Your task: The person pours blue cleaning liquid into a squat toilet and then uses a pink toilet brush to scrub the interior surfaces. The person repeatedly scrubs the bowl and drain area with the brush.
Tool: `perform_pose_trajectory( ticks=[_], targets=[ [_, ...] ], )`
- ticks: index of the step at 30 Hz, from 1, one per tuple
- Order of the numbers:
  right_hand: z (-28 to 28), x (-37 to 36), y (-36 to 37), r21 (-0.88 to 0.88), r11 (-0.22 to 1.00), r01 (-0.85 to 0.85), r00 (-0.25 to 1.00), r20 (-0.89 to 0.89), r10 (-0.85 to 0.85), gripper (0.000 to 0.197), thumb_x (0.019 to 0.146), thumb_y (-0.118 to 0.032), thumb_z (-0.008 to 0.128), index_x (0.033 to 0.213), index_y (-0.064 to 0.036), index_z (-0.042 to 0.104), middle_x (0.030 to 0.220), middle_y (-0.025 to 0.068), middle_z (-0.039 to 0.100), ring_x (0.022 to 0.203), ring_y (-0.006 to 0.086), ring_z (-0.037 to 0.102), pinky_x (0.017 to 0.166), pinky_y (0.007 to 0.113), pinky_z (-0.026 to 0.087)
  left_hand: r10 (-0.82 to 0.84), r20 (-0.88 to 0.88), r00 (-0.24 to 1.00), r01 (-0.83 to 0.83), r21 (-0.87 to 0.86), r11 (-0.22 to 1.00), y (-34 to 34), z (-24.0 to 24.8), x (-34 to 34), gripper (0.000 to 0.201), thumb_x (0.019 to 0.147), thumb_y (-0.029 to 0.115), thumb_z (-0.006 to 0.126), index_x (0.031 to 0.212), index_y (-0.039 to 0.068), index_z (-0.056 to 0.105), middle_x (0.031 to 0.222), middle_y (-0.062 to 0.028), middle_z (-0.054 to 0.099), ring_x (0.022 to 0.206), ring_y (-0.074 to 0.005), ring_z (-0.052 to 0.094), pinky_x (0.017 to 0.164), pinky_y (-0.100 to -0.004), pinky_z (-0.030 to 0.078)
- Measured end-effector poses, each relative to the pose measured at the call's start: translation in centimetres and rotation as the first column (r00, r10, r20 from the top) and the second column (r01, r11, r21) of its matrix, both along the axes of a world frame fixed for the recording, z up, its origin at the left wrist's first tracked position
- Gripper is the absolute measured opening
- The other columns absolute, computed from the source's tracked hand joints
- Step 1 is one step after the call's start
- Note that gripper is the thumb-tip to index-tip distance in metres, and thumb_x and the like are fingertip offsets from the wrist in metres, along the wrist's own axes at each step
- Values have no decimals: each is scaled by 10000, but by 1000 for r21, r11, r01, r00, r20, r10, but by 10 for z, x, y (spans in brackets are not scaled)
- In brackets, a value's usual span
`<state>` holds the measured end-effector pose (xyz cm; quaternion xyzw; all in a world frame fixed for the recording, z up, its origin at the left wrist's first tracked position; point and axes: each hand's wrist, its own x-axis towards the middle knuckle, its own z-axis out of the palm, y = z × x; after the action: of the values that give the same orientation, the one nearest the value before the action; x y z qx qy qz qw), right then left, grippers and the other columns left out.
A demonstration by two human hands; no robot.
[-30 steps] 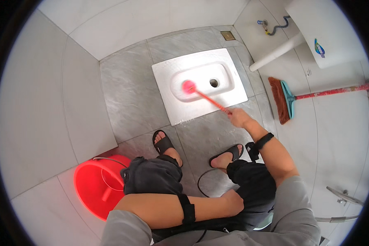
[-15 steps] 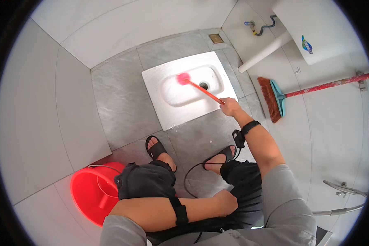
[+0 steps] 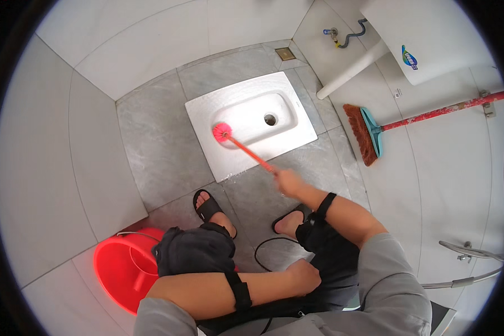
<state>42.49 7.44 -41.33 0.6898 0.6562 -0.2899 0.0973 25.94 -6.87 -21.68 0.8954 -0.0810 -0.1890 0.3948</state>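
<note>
A toilet brush (image 3: 251, 154) with an orange-red handle and a round pink head is gripped at its handle end by my right hand (image 3: 290, 183). Its head rests against the left end of the basin in the white squat toilet (image 3: 241, 162). The dark drain hole (image 3: 270, 120) lies to the right of the head. Across my lap, my left hand (image 3: 304, 278) is curled closed near my dark trousers; whether anything is inside its fingers is hidden.
A red bucket (image 3: 120, 269) stands by the left wall. Against the right wall are a broom (image 3: 369, 134), a white cistern (image 3: 431, 39) with a slanting pipe (image 3: 353, 70), and a metal hose (image 3: 459, 283). A floor drain (image 3: 285, 54) sits in the far corner.
The right hand has drawn back toward me and leftward. With it, the brush head has moved from the basin's middle to its left end. My left hand stays on my lap.
</note>
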Motion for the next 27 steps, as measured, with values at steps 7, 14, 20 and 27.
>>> perform_pose_trajectory(
  ticks=[7,14,20,27],
  targets=[
    [-26,55,17,52,993,109,981,154,-115,359,893,-104,543,1234,2,578,1065,228,690,964,418,679,844,515,552,-12,-23,1000,10,-66,998,1,1,5,284,746,292,804,895,54,767,921,-132,747,920,-288,726,791,-423,539],
    [23,33,7,-83,996,21,998,59,-16,405,866,-99,580,1255,5,539,1008,260,690,930,437,679,818,531,552,45,-35,998,-48,-67,997,0,4,-2,274,744,279,804,904,60,769,929,-126,749,922,-283,727,789,-417,540],
    [18,31,16,-76,996,-38,980,195,52,422,894,-113,545,1314,-73,527,992,248,695,928,433,681,806,529,554,41,-19,999,-43,-66,997,1,0,0,266,760,286,798,899,62,768,924,-125,748,915,-279,729,778,-413,540],
    [58,108,54,15,981,-196,932,315,181,338,888,-115,546,1218,-100,612,977,186,716,925,383,699,803,522,555,45,-1,999,-45,-60,997,7,6,-2,255,743,274,805,883,64,767,907,-126,747,905,-289,730,743,-415,541]
  ],
)
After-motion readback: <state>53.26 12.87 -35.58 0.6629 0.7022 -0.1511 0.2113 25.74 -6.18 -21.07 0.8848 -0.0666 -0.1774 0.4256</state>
